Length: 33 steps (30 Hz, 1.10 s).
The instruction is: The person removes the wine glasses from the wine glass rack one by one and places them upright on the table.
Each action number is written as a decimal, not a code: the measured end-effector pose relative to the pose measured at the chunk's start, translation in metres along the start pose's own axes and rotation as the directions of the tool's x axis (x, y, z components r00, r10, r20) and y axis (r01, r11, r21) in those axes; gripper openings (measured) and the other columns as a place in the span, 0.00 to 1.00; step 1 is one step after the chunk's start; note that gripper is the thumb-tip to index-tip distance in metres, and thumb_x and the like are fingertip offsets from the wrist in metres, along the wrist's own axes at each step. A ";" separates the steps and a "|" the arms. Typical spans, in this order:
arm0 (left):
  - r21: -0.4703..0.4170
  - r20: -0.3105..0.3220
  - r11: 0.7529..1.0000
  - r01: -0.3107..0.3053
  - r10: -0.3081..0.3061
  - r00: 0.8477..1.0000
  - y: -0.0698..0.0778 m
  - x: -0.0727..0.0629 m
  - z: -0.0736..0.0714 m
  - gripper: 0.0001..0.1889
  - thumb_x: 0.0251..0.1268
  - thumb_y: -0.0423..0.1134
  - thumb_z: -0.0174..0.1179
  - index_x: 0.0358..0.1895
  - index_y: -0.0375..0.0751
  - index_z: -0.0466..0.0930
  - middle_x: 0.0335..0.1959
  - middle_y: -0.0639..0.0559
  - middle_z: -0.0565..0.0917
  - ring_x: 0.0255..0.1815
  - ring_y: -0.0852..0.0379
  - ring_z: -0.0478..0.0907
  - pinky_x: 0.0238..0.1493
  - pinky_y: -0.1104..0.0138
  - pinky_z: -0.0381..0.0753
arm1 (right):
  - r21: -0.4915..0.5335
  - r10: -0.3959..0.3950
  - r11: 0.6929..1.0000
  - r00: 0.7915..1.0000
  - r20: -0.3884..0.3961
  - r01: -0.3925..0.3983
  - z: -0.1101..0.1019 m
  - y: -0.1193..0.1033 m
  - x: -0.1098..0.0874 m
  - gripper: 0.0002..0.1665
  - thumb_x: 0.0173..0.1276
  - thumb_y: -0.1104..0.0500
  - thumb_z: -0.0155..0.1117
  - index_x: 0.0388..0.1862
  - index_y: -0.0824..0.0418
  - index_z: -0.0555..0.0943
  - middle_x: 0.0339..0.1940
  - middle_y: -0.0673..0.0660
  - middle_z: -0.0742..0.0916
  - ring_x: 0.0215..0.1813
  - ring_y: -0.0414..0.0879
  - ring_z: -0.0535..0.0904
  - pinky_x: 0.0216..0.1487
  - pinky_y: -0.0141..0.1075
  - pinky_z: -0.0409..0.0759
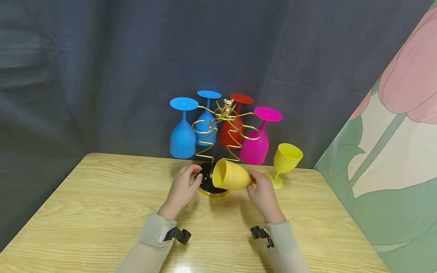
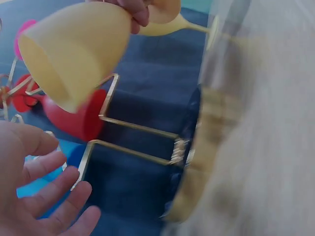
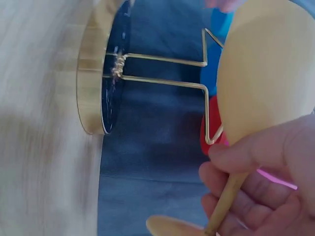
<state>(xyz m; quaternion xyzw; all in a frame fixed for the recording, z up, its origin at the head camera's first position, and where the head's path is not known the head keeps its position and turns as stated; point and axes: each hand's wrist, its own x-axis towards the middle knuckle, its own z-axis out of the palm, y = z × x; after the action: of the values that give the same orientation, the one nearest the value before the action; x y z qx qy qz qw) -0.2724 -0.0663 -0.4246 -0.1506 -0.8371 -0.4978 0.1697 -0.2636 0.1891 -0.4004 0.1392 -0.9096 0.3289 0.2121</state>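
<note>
Grips the tilted amber goblet (image 1: 237,177) by its stem with the right hand (image 1: 263,193), thumb and fingers curled round, just right of the frame's centre, before the round base (image 1: 206,185), mouth toward the left. Has the left hand (image 1: 182,189) free of any hold, fingers loosely spread, near the base.

Could knock the lime goblet (image 1: 286,157), upright at centre right, by swinging the held foot outward, being so near it. Could catch the gold wire rack (image 3: 165,59) by lifting the bowl too close, probably jolting everything hung there. Might twist in the grasp too, because of pinching only a slim stem under a wide bowl.

Shows nothing inside the amber bowl, as far as visible; shows only inner wall in the lime one, bottom hidden. Hung mouth-down around the centre, insides unseen: front blue goblet (image 1: 183,140), rear blue goblet (image 1: 206,116), red goblet (image 1: 225,134), magenta goblet (image 1: 256,149).
</note>
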 end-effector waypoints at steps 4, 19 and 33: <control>-0.195 0.037 0.970 0.147 -0.143 0.989 -0.013 0.003 0.009 0.13 0.73 0.30 0.58 0.57 0.32 0.78 0.57 0.37 0.77 0.56 0.41 0.77 0.58 0.51 0.80 | 0.083 0.061 0.995 0.998 0.000 -0.061 -0.008 0.010 0.003 0.20 0.58 0.78 0.62 0.51 0.72 0.82 0.43 0.66 0.88 0.48 0.60 0.85 0.53 0.52 0.84; -0.409 0.104 0.820 0.400 -0.394 0.913 -0.040 0.000 0.034 0.29 0.71 0.26 0.49 0.73 0.19 0.57 0.73 0.23 0.60 0.74 0.28 0.60 0.73 0.45 0.64 | 0.463 0.333 0.825 0.941 0.065 -0.324 -0.048 0.047 0.004 0.23 0.66 0.72 0.66 0.60 0.68 0.76 0.49 0.48 0.85 0.52 0.37 0.80 0.57 0.30 0.77; -0.366 0.056 0.840 0.400 -0.410 0.911 -0.048 -0.001 0.047 0.29 0.71 0.25 0.52 0.72 0.18 0.58 0.74 0.25 0.60 0.75 0.31 0.59 0.73 0.46 0.65 | 0.598 0.424 0.730 0.905 -0.015 -0.332 -0.060 0.092 -0.006 0.13 0.68 0.64 0.70 0.50 0.53 0.82 0.43 0.41 0.86 0.51 0.38 0.79 0.54 0.25 0.77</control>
<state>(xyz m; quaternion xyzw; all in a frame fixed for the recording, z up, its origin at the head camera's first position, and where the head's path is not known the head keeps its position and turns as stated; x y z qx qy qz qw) -0.2985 -0.0472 -0.4835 0.0064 -0.7388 -0.6728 0.0395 -0.2768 0.2971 -0.4114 -0.0163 -0.7549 0.6369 0.1555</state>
